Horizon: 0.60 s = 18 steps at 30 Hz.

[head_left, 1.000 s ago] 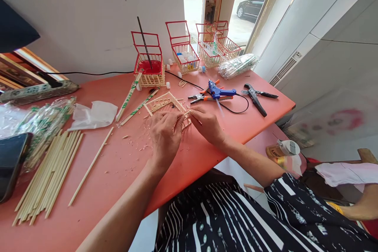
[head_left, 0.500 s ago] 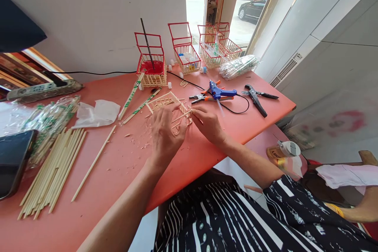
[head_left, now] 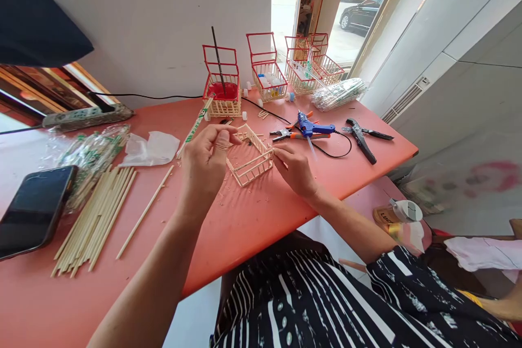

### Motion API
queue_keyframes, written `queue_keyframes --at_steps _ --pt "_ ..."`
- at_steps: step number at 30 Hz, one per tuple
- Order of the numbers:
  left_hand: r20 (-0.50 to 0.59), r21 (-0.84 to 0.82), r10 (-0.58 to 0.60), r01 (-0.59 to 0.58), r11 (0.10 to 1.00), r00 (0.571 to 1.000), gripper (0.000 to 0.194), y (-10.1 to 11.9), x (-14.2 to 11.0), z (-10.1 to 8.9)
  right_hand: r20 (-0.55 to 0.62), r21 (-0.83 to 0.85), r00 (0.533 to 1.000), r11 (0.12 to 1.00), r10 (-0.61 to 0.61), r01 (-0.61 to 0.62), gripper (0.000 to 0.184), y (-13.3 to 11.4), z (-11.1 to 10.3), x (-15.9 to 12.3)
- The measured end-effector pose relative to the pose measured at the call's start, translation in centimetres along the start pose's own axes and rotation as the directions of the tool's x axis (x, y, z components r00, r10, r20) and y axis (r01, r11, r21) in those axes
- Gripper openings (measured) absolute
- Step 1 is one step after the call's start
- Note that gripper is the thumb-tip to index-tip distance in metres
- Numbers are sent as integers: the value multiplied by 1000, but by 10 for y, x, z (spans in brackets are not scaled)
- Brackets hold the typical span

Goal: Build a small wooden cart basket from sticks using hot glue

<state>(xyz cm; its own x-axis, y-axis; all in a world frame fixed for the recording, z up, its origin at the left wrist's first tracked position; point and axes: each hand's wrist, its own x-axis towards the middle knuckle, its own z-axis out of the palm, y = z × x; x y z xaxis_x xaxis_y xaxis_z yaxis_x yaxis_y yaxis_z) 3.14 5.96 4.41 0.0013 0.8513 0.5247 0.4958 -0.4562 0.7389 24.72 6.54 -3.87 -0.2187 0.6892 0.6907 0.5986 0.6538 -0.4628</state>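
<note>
A small basket-like frame of thin wooden sticks [head_left: 255, 169] rests on the table in front of me. My right hand [head_left: 294, 173] pinches its right corner, at the end of a stick along the near side. Just left of the frame, my left hand [head_left: 206, 160] is raised with bent fingers, thumb and fingertips a little apart. Nothing shows in its grasp, and it partly covers the frame's left side. Behind the frame lie a blue glue gun [head_left: 310, 127] and orange-handled pliers [head_left: 281, 135].
Several red-trimmed stick carts [head_left: 269, 81] line the back of the orange table [head_left: 293, 206]. Black-handled cutters [head_left: 361, 141] lie right. Loose sticks [head_left: 95, 220], a phone [head_left: 32, 201] and a plastic bag [head_left: 149, 148] are left. A power strip [head_left: 87, 115] sits by the wall.
My left hand has come off the frame and moved left and up, uncovering more of it. My right hand stays at the frame's right corner. The view has shifted slightly left.
</note>
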Motion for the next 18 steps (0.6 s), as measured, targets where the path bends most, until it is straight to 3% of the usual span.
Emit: queue_keyframes --at_steps 5,11,18 --pt "180 183 146 -179 967 973 35 1 -5 16 -5 -5 999 999 38 -38 26 -4 -1 -1" --pt "207 407 263 -328 853 942 27 2 -21 33 -13 -4 1000 1000 22 -22 24 -5 -1 -1" --pt "314 455 350 -463 760 883 23 3 -24 38 -20 -9 1000 1000 10 -10 26 -6 0 -2"
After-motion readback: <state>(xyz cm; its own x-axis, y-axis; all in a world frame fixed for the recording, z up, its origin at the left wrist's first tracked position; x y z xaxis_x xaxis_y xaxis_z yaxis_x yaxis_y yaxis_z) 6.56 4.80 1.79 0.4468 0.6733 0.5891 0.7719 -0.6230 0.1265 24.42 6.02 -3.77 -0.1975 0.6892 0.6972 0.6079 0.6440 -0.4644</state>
